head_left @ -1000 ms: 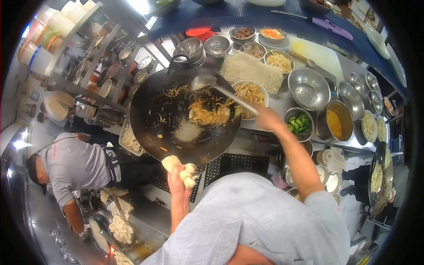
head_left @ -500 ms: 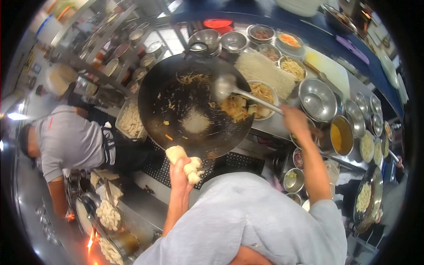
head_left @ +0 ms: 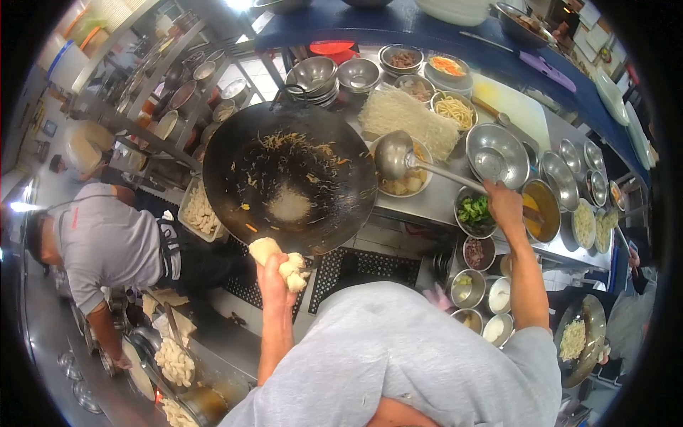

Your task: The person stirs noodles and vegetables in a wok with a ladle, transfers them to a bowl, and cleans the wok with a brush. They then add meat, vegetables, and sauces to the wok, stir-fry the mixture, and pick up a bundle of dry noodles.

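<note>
My left hand point(head_left: 274, 285) is closed round the wok's near handle through a folded cream cloth point(head_left: 265, 250). The dark wok point(head_left: 334, 213) is held up and looks tilted. Shreds of food and a pale patch cling to its inner surface. My right hand point(head_left: 504, 206) grips the long handle of a metal ladle point(head_left: 393, 155). The ladle's head is over a bowl point(head_left: 427, 186) of cooked food just right of the wok, partly hiding it. Below my right hand is a bowl of chopped greens point(head_left: 474, 211).
Rice noodles point(head_left: 409, 121) lie behind the bowl. Nearby stand an empty steel bowl point(head_left: 498, 155) and a pot of yellow liquid point(head_left: 546, 213). A co-worker point(head_left: 114, 235) bends over the left counter. At the right, another person's wok point(head_left: 582, 341) holds food.
The ladle has moved right, off the wok's edge to over the bowl. Food that lay at the wok's right lip is gone from there. The wok has shifted left, away from the bowl.
</note>
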Demonstrator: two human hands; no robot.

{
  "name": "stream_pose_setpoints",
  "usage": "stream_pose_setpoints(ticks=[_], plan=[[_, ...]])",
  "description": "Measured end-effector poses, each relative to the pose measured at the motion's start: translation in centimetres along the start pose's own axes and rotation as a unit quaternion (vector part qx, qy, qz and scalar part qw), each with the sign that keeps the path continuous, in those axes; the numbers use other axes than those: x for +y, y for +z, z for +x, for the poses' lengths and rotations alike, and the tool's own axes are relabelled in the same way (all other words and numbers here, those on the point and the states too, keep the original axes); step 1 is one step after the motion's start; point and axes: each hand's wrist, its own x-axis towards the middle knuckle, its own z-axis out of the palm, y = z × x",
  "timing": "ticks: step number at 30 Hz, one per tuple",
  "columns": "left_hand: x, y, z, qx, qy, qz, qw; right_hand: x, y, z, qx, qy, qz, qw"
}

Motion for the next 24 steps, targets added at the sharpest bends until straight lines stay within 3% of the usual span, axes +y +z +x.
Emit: stream_pose_setpoints(ticks=[4, 8, 12, 18, 22, 24], plan=[[0.3, 0.1, -0.7, 0.018, -0.009, -0.018, 1.000, -1.5, 1.1, 0.4, 0.069, -0.029, 0.040, 0.996], [0.4, -0.2, -1.3, 0.025, -0.028, -0.016, 0.999, -8.3, 2.4, 0.7, 0.010, -0.015, 0.102, 0.995], [0.5, -0.2, -1.9, 0.042, 0.009, 0.012, 0.999, -5.3, 5.0, -1.2, 0.019, 0.014, 0.105, 0.994], [2.6, -1.3, -2.3, 0.008, -0.023, 0.059, 0.998, -1.4, 1.4, -5.4, 0.016, 0.118, 0.134, 0.984], [3.9, -4.1, -1.5, -0.013, -0.114, 0.051, 0.992, -6.8, 2.8, -10.0, -0.012, 0.207, 0.347, 0.915], [3.9, -4.7, -0.3, -0.071, -0.159, 0.049, 0.983, -12.6, 3.4, -12.7, -0.012, 0.196, 0.537, 0.820]])
